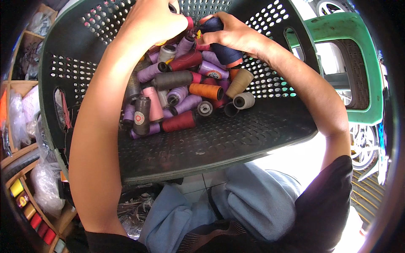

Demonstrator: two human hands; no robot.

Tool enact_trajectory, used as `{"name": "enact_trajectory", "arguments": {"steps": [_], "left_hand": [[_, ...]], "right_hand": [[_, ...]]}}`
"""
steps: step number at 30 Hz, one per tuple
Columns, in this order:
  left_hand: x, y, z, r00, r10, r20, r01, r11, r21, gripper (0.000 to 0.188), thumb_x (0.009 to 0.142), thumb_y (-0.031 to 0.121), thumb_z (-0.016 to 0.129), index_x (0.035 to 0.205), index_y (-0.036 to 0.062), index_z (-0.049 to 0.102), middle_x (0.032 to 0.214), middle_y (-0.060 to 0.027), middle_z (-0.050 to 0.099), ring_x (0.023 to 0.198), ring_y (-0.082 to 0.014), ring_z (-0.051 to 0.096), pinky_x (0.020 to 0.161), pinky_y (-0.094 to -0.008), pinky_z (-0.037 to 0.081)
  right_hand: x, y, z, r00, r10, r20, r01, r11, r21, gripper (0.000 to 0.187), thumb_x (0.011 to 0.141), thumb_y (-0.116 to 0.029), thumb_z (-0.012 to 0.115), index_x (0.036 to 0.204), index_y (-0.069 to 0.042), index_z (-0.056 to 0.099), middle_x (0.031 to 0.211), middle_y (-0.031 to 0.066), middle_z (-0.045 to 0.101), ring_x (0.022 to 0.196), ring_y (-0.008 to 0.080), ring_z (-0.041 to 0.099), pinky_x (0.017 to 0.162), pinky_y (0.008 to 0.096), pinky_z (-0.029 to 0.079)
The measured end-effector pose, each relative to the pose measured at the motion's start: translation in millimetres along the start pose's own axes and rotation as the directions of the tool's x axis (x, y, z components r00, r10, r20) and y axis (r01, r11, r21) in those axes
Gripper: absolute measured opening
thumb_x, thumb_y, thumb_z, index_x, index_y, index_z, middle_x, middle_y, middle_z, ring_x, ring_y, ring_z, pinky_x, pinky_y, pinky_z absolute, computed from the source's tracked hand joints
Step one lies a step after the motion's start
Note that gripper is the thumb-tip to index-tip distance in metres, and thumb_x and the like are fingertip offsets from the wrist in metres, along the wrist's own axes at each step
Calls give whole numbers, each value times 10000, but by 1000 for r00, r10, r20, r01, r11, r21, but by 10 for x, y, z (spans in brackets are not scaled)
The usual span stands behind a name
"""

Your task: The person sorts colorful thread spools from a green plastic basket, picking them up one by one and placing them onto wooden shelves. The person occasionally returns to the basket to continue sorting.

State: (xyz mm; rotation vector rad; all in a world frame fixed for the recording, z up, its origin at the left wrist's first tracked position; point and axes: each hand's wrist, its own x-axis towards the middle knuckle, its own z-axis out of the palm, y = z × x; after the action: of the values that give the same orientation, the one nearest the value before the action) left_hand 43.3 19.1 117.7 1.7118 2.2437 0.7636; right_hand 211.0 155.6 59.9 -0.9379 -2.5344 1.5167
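Observation:
A heap of sewing thread spools lies in a black perforated plastic basket (177, 164). My right hand (236, 36) reaches into its far side, with fingers and thumb wrapped round a large navy blue thread cone (228, 54). Close by on its left, my left hand (154, 23) is closed at the far end of the heap. A dark round end shows at its fingers, but what it grips is mostly hidden. Nearer lie an orange spool (204, 90), a dark grey spool (173, 79), a pink spool (152, 104), a beige cone (239, 83) and several purple and maroon ones.
The basket's near rim stands above my legs in blue-grey trousers (261, 198). To the right is a green plastic stool (375, 63), with a wheel (363, 145) beyond it. Wooden shelves on the left hold plastic bags (46, 189) and coloured spools (36, 220).

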Motion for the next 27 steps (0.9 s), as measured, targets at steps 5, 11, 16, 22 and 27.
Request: {"name": "enact_trajectory", "arguments": {"steps": [5, 11, 16, 22, 27], "left_hand": [[71, -52, 46, 981, -145, 130, 181, 928, -325, 235, 789, 54, 731, 985, -75, 743, 973, -221, 754, 751, -254, 727, 686, -346, 570], [12, 104, 61, 939, -144, 311, 268, 873, -407, 248, 851, 63, 761, 1065, -62, 752, 954, -209, 763, 816, -211, 732, 674, -324, 573], [53, -16, 197, 985, -55, 165, 110, 932, -345, 203, 862, 77, 761, 1023, -47, 760, 851, -187, 750, 689, -183, 702, 562, -317, 539], [-20, 182, -33, 945, -264, 195, 313, 905, -288, 137, 883, 94, 748, 946, -24, 775, 651, -133, 694, 488, -156, 614, 450, -316, 476], [-18, 34, 124, 997, -74, 22, 77, 985, -156, 161, 851, 113, 762, 938, -21, 786, 726, -202, 726, 590, -241, 703, 587, -364, 554]], "right_hand": [[-89, -136, -43, 999, 1, -38, -5, 994, -111, 845, 718, -216, 868, 1410, 27, 450, 1096, 141, 664, 916, 202, 704, 809, 323, 594], [-50, 35, -62, 995, -90, -37, 88, 995, -54, 800, 720, -179, 829, 1394, 38, 458, 1065, 141, 656, 864, 195, 694, 772, 326, 596], [47, 110, -85, 967, -252, -29, 253, 967, 29, 601, 797, -152, 800, 1261, 66, 485, 987, 170, 704, 841, 276, 718, 767, 381, 598], [36, -45, -48, 994, -68, -91, 90, 959, 269, 649, 755, 31, 776, 1280, 80, 398, 1059, 184, 667, 861, 227, 707, 752, 350, 609], [42, -53, -66, 985, -68, -159, 96, 980, 175, 647, 759, 37, 776, 1292, 67, 410, 1062, 182, 675, 824, 231, 717, 671, 349, 617]]}}
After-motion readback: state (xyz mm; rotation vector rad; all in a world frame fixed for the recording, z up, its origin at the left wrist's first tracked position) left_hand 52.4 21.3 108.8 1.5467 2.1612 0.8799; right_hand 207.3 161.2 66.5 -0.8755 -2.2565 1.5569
